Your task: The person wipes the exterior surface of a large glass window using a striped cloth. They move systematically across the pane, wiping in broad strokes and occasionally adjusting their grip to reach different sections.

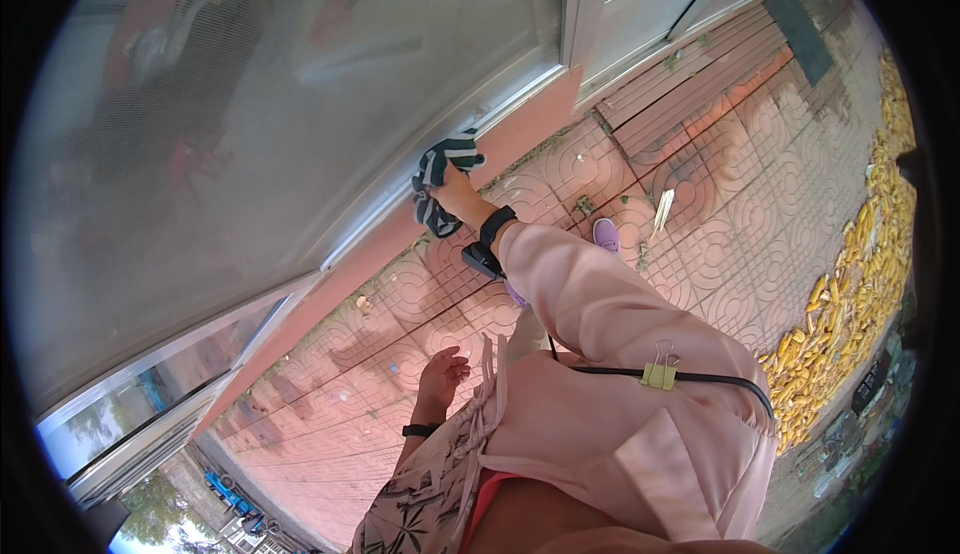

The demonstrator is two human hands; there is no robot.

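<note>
My right hand [459, 195] grips a bunched dark cloth with pale stripes [448, 171]. The cloth rests on the metal bottom ledge [390, 197] of a large window with a mesh screen [322, 111], partly overhanging the ledge. A black band circles that wrist, and a black device [482, 260] shows just below it. Lower down, my left hand [445, 375] hangs beside my body above the paving, its fingers loosely bent and holding nothing.
Patterned red paving tiles [585, 179] run along the wall. Corn cobs [832, 344] are spread at right. Ridged steps [697, 81] with a dark mat [801, 37] lie at upper right. A pale husk-like scrap [663, 211] lies near my purple shoe [606, 236]. A blue vehicle [229, 492] stands at lower left.
</note>
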